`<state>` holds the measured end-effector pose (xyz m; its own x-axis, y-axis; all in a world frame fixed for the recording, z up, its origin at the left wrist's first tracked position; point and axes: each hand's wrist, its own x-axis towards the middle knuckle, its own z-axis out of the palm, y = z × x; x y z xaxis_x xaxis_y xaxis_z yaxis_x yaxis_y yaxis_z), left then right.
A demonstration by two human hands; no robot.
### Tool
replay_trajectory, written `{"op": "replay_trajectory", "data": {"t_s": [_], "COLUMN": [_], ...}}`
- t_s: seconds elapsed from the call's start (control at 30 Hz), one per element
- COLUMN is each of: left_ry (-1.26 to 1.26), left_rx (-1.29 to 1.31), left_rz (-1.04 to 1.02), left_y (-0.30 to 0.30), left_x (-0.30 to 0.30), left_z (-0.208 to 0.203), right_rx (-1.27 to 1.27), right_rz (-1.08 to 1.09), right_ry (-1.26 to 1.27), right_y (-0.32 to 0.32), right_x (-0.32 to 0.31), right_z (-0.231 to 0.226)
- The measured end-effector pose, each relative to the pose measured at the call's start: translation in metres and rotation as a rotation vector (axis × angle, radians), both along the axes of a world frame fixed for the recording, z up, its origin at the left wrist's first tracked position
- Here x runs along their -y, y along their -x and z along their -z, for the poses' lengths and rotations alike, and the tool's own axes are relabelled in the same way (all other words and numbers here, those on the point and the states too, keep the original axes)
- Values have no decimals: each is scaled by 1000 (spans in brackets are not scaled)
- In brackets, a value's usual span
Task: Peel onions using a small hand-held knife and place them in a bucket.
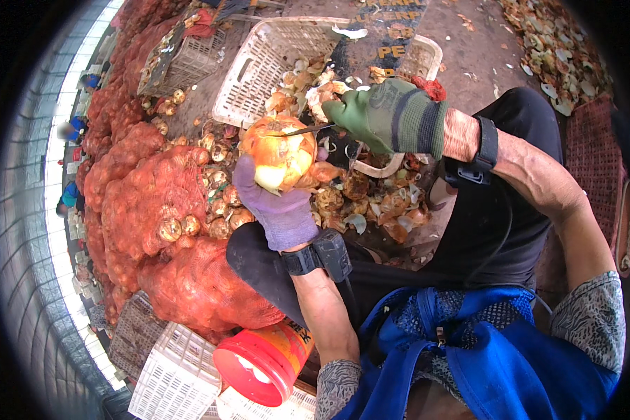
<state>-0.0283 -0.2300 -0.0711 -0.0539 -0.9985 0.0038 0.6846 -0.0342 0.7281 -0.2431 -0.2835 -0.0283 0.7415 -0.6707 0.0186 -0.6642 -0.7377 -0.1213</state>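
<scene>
- Left hand, in a purple glove: cups the near side of a large yellow onion, thumb along its left side; the other fingers are largely hidden by the onion.
- Right hand, in a green glove with dark cuff bands: closed around the handle of a knife; the handle is mostly concealed by the glove.
- Yellow onion: held above the person's left knee, near corner of the white plastic crate just beyond it. Outer surface is partly pale and glossy.
- Knife: blade points left and lies across the upper part of the onion; depth of any cut cannot be told.
- Crate: perforated walls, onion skins inside.
- Left of the hands: red mesh sacks filled with onions; loose onions lie beside them.
- Lower left: red bucket next to a white slatted crate.
</scene>
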Motion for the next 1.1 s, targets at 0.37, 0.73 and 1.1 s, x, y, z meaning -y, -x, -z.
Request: {"op": "replay_trajectory", "data": {"t_s": [0.37,0.73,1.1], "left_ry": [33,-104,-117], "left_rx": [-318,-342,-205], "left_rz": [245,132,46], "left_y": [12,28,14], "left_x": [3,6,1], "left_z": [-8,-9,1], "right_rx": [298,639,740], "right_rz": [-51,-146,28], "right_ry": [-163,-125,-326], "right_y": [2,20,1], "right_x": [1,2,-3], "right_z": [33,21,-6]}}
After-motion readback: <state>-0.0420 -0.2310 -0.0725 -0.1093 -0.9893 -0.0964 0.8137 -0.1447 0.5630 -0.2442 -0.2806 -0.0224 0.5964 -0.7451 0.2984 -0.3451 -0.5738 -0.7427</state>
